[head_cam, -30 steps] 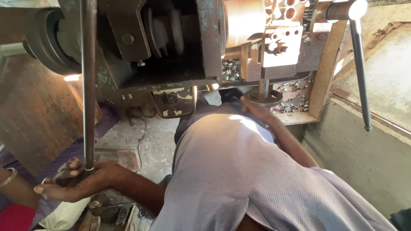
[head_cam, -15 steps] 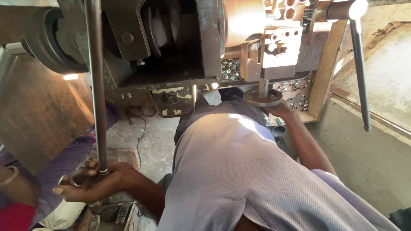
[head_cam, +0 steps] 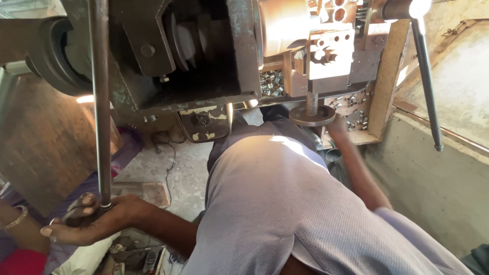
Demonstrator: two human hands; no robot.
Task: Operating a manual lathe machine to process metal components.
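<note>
Down at 8 o'clock, left hand (head_cam: 94, 224) is wrapped around the bottom end of a long dark steel lever rod (head_cam: 100, 102); rod's long axis runs straight up toward 12, smooth, grimy. Right hand (head_cam: 335, 127) reaches to 1 o'clock, touching round grey metal handwheel (head_cam: 311, 115) under the machine (head_cam: 204, 56); its grip cannot be made out

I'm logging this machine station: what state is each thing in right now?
Left hand: closed around the knob end of the long lever.
Right hand: reaching up at the round wheel; grip unclear.
Thin handle: hanging free, untouched.
Tray of small metal parts: holding parts.
</note>
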